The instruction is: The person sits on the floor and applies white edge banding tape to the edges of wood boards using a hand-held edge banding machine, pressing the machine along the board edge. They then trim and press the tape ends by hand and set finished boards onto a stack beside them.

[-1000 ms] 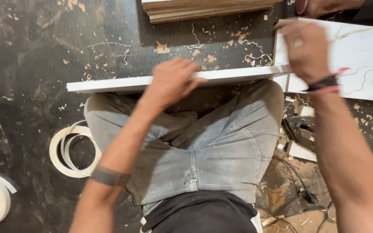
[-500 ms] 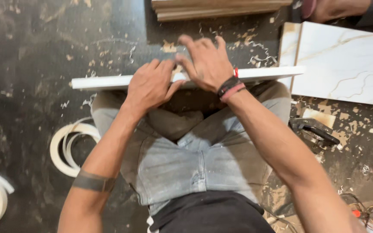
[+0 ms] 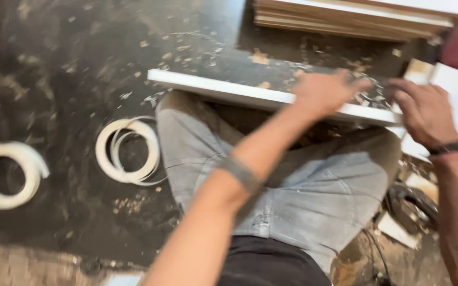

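Over the knees of the seated person a dark board (image 3: 250, 58) with a white edge runs across the middle of the frame. The left hand (image 3: 327, 92) lies flat on it at centre right, fingers spread, gripping nothing. The right hand (image 3: 425, 111), further right, looks loosely curled at the board's end; whether it holds anything I cannot tell. Shavings litter the board, so cleaning seems unfinished. Two tape rolls (image 3: 128, 151) lie at left.

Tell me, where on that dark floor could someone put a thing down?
Bare dark floor lies left of the white board, above the two white tape coils. Crowded: the board's right end, where left hand and right hand meet amid wood chips, below stacked boards.
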{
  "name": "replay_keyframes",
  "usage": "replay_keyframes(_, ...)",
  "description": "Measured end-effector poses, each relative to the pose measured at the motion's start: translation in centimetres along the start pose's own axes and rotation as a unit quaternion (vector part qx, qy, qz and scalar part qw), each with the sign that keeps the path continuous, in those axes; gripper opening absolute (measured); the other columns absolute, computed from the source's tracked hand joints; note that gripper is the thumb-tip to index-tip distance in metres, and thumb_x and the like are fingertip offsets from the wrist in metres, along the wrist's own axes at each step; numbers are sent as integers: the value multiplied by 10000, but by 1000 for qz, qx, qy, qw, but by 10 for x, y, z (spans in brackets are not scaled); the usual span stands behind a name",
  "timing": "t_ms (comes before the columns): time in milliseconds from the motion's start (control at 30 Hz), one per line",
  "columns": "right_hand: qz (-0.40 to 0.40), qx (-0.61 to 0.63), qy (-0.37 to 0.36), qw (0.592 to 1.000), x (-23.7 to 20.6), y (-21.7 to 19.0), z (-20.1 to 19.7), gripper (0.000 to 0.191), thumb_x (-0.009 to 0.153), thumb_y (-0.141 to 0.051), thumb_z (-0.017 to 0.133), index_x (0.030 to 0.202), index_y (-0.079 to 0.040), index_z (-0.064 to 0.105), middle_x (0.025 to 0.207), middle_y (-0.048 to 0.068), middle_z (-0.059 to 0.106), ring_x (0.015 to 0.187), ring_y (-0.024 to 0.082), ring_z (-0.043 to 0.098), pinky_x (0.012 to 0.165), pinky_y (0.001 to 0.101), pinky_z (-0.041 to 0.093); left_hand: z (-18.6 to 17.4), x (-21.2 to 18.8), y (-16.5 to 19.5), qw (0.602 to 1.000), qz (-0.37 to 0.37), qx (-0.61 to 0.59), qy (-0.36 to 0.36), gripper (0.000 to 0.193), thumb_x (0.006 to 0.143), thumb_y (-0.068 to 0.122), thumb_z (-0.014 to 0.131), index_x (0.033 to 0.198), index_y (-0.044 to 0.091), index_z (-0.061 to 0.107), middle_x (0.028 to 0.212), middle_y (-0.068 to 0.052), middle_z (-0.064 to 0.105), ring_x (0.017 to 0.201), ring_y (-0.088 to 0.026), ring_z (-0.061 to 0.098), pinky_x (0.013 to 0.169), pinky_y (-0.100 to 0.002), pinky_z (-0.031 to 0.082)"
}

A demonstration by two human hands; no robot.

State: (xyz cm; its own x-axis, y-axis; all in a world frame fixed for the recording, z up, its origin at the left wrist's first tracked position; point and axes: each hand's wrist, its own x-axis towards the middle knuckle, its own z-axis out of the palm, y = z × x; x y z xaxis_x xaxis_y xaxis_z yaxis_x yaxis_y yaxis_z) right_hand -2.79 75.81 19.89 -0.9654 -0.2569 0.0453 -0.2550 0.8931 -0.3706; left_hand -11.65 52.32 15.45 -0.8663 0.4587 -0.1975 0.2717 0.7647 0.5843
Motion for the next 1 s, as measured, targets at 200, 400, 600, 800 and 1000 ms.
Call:
replay_keyframes(200,62,20,-69,995,-1,14,6,526,1219,-336,256,1237,-93,722,848,112,726,840,291,698,880,402,542,-59,-31,-67,974,139,52,170,664,904,718,473,999,127,759,729,-129,744,709,-335,740,696,-490,573)
replay_keyframes(400,120,49,-148,980,-2,42,19,598,1173,-383,242,1247,-51,734,814,194,735,805,310,728,874,415,565,-209,-99,-241,974,-21,222,25,694,1052,646,361,942,107,783,834,-167,738,851,-376,701,842,-593,463)
replay_keyframes(600,233,21,-298,925,59,-5,24,643,1119,-462,188,1391,-134,669,1086,215,719,943,369,681,966,469,488,-205,-99,-260,993,12,-16,119,711,1029,671,317,975,137,784,875,-99,754,870,-361,684,747,-481,490)
replay_keyframes(800,-116,-9,19,993,180,-226,114,351,1056,-253,471,1214,-210,781,1269,154,713,977,337,741,929,625,455,-207,-103,-259,980,-39,-148,131,622,1024,583,328,985,160,782,678,-48,674,733,-241,689,752,-422,495)
replay_keyframes(1000,-81,-5,54,995,190,-256,120,414,1101,-424,513,970,-105,741,634,111,669,573,323,636,686,501,479,-212,-104,-248,994,-32,-75,71,602,1058,554,338,1015,132,764,806,-124,716,822,-337,683,771,-451,492)
